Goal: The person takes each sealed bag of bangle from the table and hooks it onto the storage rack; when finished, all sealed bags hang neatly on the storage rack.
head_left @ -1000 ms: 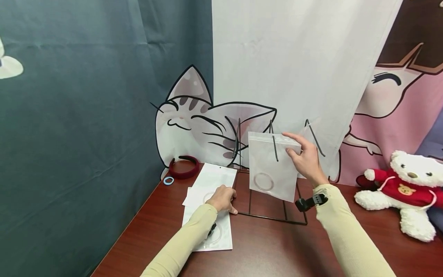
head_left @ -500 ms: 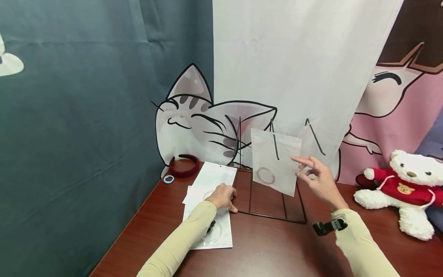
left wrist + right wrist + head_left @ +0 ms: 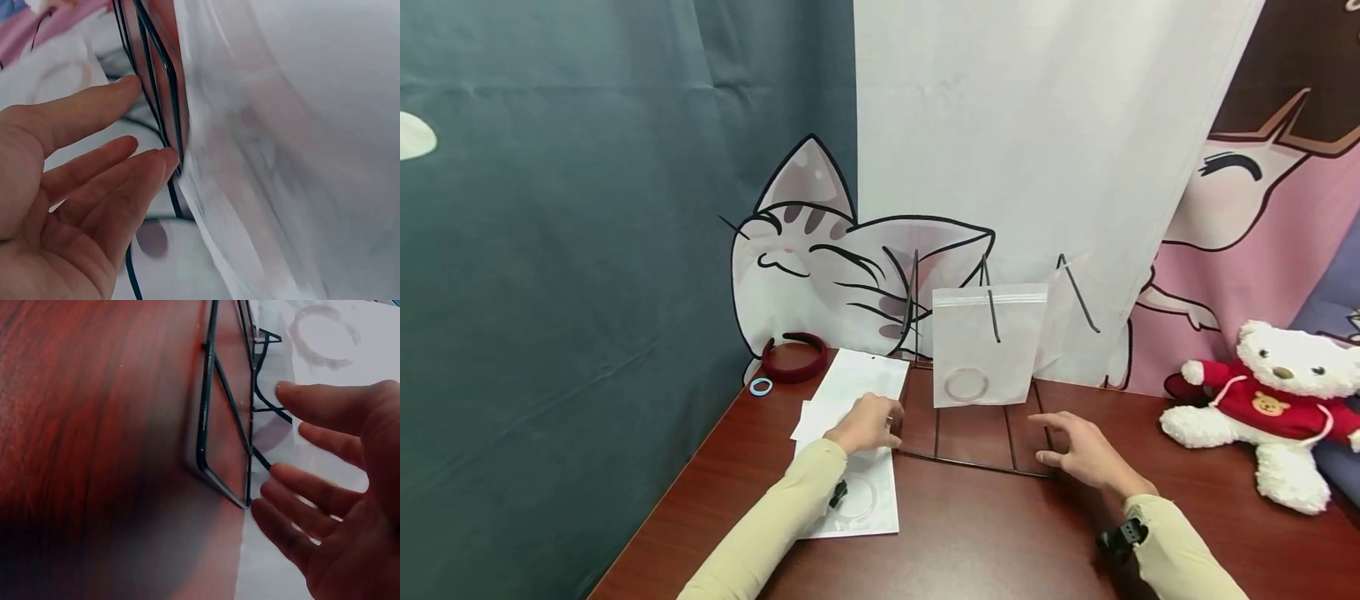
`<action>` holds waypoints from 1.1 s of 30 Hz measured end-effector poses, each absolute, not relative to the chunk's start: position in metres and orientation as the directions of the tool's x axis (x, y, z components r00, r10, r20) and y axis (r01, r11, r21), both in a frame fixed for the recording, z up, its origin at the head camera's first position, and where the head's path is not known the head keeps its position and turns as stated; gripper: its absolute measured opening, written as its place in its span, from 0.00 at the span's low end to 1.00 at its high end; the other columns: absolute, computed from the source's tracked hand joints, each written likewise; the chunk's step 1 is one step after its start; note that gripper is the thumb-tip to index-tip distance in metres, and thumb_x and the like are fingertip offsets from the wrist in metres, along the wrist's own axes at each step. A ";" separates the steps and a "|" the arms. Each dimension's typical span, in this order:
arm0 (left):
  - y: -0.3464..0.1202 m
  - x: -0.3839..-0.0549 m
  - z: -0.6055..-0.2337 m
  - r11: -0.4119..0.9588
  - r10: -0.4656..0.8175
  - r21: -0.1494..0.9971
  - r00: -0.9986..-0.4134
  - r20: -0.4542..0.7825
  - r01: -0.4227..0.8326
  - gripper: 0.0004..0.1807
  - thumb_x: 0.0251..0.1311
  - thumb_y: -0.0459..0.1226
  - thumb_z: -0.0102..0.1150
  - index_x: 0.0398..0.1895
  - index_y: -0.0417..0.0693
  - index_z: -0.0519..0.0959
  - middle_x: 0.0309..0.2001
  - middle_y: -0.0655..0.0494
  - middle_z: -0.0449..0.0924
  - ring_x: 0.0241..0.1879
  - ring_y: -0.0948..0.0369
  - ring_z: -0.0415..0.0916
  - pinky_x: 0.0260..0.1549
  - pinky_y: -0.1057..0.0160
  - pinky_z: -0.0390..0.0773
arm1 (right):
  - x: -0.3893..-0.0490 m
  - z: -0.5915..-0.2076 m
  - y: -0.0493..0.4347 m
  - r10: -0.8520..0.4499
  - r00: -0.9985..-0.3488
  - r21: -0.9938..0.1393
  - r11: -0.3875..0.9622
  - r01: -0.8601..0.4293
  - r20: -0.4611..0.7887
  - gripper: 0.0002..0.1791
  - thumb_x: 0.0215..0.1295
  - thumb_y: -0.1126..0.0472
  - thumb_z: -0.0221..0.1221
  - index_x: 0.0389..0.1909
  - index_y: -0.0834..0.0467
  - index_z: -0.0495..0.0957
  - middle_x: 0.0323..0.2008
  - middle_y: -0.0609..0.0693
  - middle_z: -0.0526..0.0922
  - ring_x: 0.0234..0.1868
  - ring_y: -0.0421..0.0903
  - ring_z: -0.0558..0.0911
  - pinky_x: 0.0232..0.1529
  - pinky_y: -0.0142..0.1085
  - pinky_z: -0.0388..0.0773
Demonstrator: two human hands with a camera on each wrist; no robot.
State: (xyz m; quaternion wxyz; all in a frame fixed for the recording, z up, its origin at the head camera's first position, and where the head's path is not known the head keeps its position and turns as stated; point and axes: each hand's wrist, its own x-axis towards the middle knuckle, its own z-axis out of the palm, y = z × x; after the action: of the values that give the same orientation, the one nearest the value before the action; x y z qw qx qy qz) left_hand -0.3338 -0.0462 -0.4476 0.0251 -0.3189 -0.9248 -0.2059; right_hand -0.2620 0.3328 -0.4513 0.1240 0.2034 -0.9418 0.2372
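A black wire rack (image 3: 976,463) with several upright prongs stands on the table. From its middle prong hangs a translucent zip bag (image 3: 988,346) with a pale ring inside. My left hand (image 3: 867,423) hovers at the rack's left side, fingers loosely extended, over white packets (image 3: 868,375) lying on the table. In the left wrist view its fingertips are right at the rack's wire (image 3: 172,81). My right hand (image 3: 1078,450) is at the rack's right front corner, thumb and fingers apart, holding nothing. The right wrist view shows the rack's corner (image 3: 203,456) close to those fingers.
A second clear bag (image 3: 1054,321) hangs nearly edge-on by the right prong. A dark red headband (image 3: 793,372) and a light blue ring (image 3: 761,387) lie at the back left. A white teddy bear (image 3: 1292,400) in a red hoodie sits at the right.
My right hand has let go of the hanging bag and moved down to the rack's corner. The bag has swung straight. My left hand has loosened from the rack's left side.
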 end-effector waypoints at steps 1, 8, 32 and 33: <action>-0.053 -0.336 -0.447 0.706 0.576 0.368 -0.793 0.198 0.605 0.19 0.49 0.32 0.81 0.45 0.36 0.87 0.38 0.45 0.90 0.37 0.53 0.86 0.42 0.57 0.83 | -0.262 -0.453 0.332 -0.330 -0.891 -0.391 0.810 -0.437 0.312 0.31 0.53 0.62 0.79 0.59 0.62 0.83 0.53 0.60 0.86 0.53 0.61 0.85 0.52 0.57 0.81; -0.107 -0.366 -0.450 0.769 0.378 0.458 -0.895 0.236 0.445 0.17 0.55 0.34 0.78 0.47 0.38 0.88 0.47 0.43 0.91 0.50 0.49 0.88 0.52 0.53 0.86 | -0.261 -0.458 0.329 -0.346 -0.907 -0.354 0.839 -0.414 0.241 0.35 0.48 0.59 0.81 0.59 0.63 0.83 0.52 0.59 0.86 0.54 0.60 0.84 0.55 0.57 0.80; -0.117 -0.410 -0.464 0.820 0.071 0.571 -0.997 -0.033 0.039 0.32 0.47 0.35 0.84 0.59 0.43 0.84 0.64 0.31 0.77 0.64 0.32 0.64 0.65 0.37 0.68 | -0.262 -0.470 0.327 -0.324 -0.930 -0.368 0.854 -0.367 0.175 0.37 0.45 0.57 0.82 0.57 0.65 0.83 0.55 0.64 0.82 0.57 0.67 0.79 0.58 0.62 0.76; -0.117 -0.410 -0.463 0.818 0.081 0.573 -0.996 -0.036 0.046 0.30 0.47 0.34 0.84 0.57 0.43 0.85 0.64 0.32 0.77 0.65 0.33 0.64 0.66 0.37 0.69 | -0.262 -0.469 0.327 -0.316 -0.934 -0.372 0.857 -0.357 0.168 0.38 0.44 0.57 0.82 0.59 0.66 0.82 0.57 0.67 0.81 0.58 0.69 0.78 0.59 0.63 0.76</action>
State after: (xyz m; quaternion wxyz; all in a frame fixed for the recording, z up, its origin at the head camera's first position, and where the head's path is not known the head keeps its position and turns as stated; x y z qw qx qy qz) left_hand -0.4103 -0.1172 -0.4627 -0.0296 -0.0334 -0.9531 -0.2994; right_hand -0.2617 0.3268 -0.4694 0.0505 0.1750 -0.9622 0.2023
